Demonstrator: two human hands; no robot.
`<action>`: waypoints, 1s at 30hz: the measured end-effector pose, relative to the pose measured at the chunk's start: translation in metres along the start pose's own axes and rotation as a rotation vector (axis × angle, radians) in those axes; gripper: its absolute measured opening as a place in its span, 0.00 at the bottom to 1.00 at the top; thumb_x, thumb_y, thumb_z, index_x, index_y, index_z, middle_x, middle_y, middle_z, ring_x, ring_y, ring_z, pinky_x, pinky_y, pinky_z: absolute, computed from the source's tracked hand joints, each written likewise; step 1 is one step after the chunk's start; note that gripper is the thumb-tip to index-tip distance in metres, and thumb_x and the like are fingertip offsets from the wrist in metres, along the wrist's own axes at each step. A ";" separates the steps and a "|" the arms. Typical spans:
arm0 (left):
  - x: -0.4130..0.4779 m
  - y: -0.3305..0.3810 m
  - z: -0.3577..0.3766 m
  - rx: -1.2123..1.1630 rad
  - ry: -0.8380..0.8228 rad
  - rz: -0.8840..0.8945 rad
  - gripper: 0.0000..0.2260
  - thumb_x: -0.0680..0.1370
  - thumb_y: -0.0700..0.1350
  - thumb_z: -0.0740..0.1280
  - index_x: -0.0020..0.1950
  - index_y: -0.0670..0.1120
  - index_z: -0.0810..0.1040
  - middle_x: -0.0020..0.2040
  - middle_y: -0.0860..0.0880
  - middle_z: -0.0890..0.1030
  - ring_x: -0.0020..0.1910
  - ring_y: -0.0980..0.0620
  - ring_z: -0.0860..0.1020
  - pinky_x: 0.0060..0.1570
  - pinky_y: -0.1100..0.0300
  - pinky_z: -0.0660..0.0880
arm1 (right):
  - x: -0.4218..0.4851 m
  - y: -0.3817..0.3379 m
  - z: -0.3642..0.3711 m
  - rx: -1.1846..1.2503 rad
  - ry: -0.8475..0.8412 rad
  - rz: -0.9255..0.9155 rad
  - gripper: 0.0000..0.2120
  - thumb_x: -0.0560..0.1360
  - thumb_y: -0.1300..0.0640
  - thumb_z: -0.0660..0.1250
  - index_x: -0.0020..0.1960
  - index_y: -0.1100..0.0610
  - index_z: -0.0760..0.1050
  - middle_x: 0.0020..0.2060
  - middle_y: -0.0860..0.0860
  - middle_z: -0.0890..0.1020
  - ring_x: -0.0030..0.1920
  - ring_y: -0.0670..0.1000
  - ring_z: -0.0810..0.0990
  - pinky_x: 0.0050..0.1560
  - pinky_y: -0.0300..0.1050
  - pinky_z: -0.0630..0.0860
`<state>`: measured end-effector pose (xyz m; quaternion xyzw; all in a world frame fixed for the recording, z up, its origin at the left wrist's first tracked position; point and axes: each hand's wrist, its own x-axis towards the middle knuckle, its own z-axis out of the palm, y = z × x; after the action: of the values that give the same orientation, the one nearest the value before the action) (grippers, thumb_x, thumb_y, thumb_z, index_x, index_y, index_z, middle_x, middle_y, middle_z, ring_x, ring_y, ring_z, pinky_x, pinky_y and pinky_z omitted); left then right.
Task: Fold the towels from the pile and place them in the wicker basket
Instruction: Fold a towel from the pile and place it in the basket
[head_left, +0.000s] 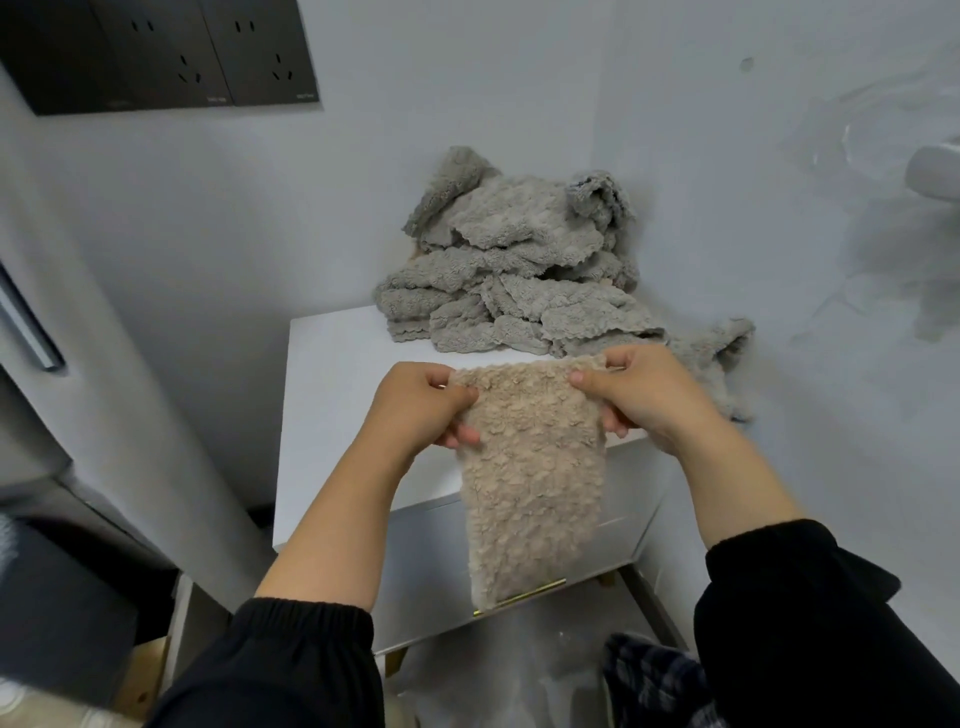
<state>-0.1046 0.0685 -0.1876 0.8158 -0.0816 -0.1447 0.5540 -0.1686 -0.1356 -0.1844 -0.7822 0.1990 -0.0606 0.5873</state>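
A beige fluffy towel (535, 488) hangs in the air in front of the white cabinet, folded narrow. My left hand (421, 408) pinches its upper left corner and my right hand (636, 392) pinches its upper right corner, thumbs toward me. Behind them a pile of grey fluffy towels (511, 270) lies heaped at the back right of the cabinet top, against the wall corner. One grey towel (719, 358) spills off the pile to the right, behind my right hand. No wicker basket is in view.
The white cabinet (332, 395) has a gold drawer handle (519, 597) below the hanging towel. Walls close in behind and to the right. Dark wall sockets (166, 52) sit at the upper left. A plaid cloth (654, 680) lies at the bottom right.
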 end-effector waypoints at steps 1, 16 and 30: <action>0.001 -0.001 0.000 -0.045 0.010 -0.011 0.10 0.77 0.36 0.67 0.36 0.39 0.72 0.24 0.44 0.75 0.24 0.51 0.80 0.18 0.66 0.67 | 0.001 -0.003 0.004 0.041 0.001 -0.009 0.15 0.75 0.62 0.69 0.58 0.58 0.67 0.16 0.51 0.73 0.15 0.46 0.70 0.19 0.36 0.66; 0.026 -0.024 -0.012 -0.183 0.179 0.104 0.06 0.78 0.35 0.64 0.47 0.36 0.80 0.46 0.37 0.83 0.39 0.50 0.83 0.49 0.52 0.80 | 0.035 0.013 0.049 -0.023 0.065 -0.206 0.06 0.75 0.64 0.67 0.44 0.55 0.80 0.44 0.54 0.84 0.46 0.52 0.82 0.50 0.47 0.77; 0.016 -0.045 -0.028 0.350 -0.039 0.260 0.05 0.74 0.38 0.69 0.43 0.45 0.85 0.45 0.45 0.84 0.45 0.49 0.79 0.53 0.53 0.75 | 0.028 0.017 0.024 -0.313 -0.134 -0.176 0.08 0.70 0.68 0.72 0.44 0.57 0.83 0.58 0.53 0.81 0.57 0.48 0.79 0.65 0.46 0.71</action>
<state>-0.0815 0.1055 -0.2218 0.8792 -0.2208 -0.0715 0.4161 -0.1392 -0.1288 -0.2121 -0.8806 0.0973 -0.0278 0.4629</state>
